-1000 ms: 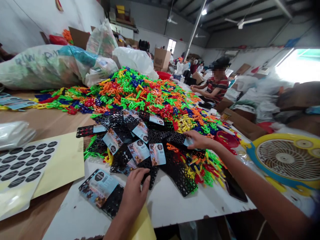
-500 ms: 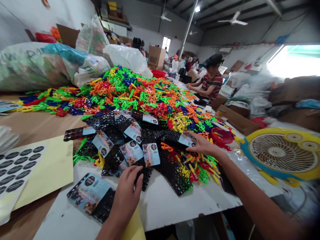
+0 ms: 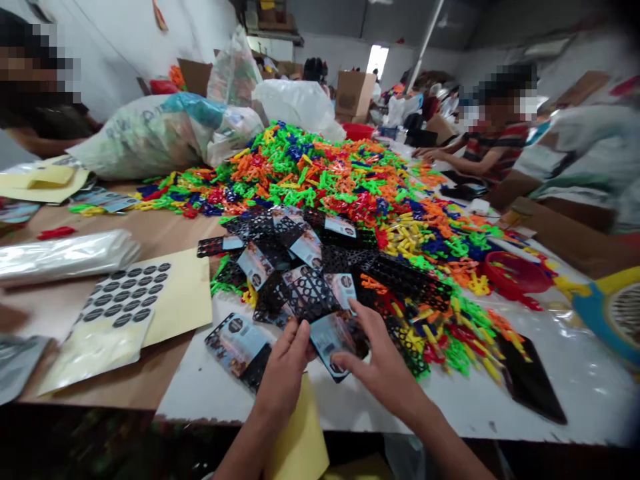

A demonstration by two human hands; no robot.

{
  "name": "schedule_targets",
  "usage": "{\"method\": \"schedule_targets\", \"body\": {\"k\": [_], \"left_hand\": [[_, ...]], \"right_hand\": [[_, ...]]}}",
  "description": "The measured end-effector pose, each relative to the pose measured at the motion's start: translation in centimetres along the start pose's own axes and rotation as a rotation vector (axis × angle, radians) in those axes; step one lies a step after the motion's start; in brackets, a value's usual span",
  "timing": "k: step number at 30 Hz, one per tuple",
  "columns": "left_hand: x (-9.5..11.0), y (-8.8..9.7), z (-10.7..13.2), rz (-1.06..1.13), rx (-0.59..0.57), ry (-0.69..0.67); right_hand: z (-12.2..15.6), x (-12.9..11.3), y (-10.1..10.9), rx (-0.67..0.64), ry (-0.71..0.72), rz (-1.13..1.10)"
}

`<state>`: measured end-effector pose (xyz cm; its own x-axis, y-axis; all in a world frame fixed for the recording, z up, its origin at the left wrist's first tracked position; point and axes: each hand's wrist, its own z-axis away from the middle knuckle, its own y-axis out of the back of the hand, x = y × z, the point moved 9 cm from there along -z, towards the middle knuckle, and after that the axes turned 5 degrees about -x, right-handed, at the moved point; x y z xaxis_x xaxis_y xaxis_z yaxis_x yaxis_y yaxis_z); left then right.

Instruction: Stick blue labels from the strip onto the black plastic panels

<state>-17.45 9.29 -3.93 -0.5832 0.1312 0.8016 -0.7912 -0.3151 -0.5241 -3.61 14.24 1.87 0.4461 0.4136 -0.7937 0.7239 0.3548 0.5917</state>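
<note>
Both my hands hold black perforated plates with printed blue labels close to the table's near edge. My left hand [image 3: 285, 373] grips a black lattice plate [image 3: 307, 293] by its lower edge. My right hand [image 3: 380, 360] pinches a labelled plate [image 3: 333, 340] between thumb and fingers. A pile of the same labelled black plates [image 3: 280, 253] spreads behind them. One more labelled plate [image 3: 240, 347] lies flat just left of my left hand. Beyond the plates rises a large heap of coloured plastic pieces [image 3: 320, 173].
A yellow sheet with black stickers [image 3: 125, 303] and a clear plastic bag [image 3: 65, 253] lie at the left. Big filled sacks [image 3: 155, 133] stand behind. A red bowl [image 3: 517, 277] and a yellow-blue fan [image 3: 617, 310] sit at the right. Other people work at the far right and far left.
My right hand has come back from the far side of the plate pile with a labelled plate. My left hand has lifted a black plate. The camera has turned left.
</note>
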Motion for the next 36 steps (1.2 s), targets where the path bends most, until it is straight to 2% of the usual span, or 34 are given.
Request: {"method": "schedule_targets", "body": {"k": [4,7,11,13,15,16,18,20,22,24,27,31,33,36], "left_hand": [[0.4,1.1,1.2,0.027,-0.062,0.045],[0.5,1.4,1.7,0.049,-0.076,0.052],[0.8,2.4,1.8,0.097,0.004,0.046],[1.4,3.1,1.6,0.089,0.046,0.014],[2.3,3.6,1.5,0.055,0.073,-0.032],[2.7,3.8,1.4,0.036,0.082,-0.046],[3.3,3.8,1.4,0.015,0.086,-0.052],[3.5,3.6,1.3,0.022,0.071,-0.036],[3.4,3.3,1.4,0.044,0.054,-0.012],[3.1,3.3,1.6,0.059,0.062,0.003],[2.8,3.7,1.9,0.035,0.108,-0.008],[2.2,3.3,2.2,0.0,0.077,-0.016],[1.9,3.1,2.2,-0.013,0.062,-0.009],[2.3,3.9,2.0,-0.038,0.142,-0.016]], "right_hand": [[-1.4,1.6,-2.3,-0.065,-0.193,-0.48],[-2.6,1.8,-3.8,-0.086,-0.305,-0.754],[-2.3,1.7,-6.3,-0.126,-0.392,-1.012],[-1.4,1.8,-7.0,-0.156,-0.442,-1.038],[-0.9,1.8,-5.6,-0.078,-0.383,-0.927],[-0.8,1.5,-4.0,-0.002,-0.3,-0.803],[-0.8,-0.6,-1.0,0.095,-0.035,-0.426],[-0.4,-3.6,-0.6,0.033,0.271,-0.005],[0.3,-4.9,-2.4,-0.116,0.471,0.297],[0.6,-4.7,-3.4,-0.154,0.502,0.445],[0.8,-4.4,-3.6,-0.076,0.443,0.542],[1.3,-5.8,-5.4,-0.155,0.516,0.602],[1.2,-6.1,-6.2,-0.178,0.497,0.611],[1.8,-6.6,-7.8,-0.198,0.506,0.598]]}}
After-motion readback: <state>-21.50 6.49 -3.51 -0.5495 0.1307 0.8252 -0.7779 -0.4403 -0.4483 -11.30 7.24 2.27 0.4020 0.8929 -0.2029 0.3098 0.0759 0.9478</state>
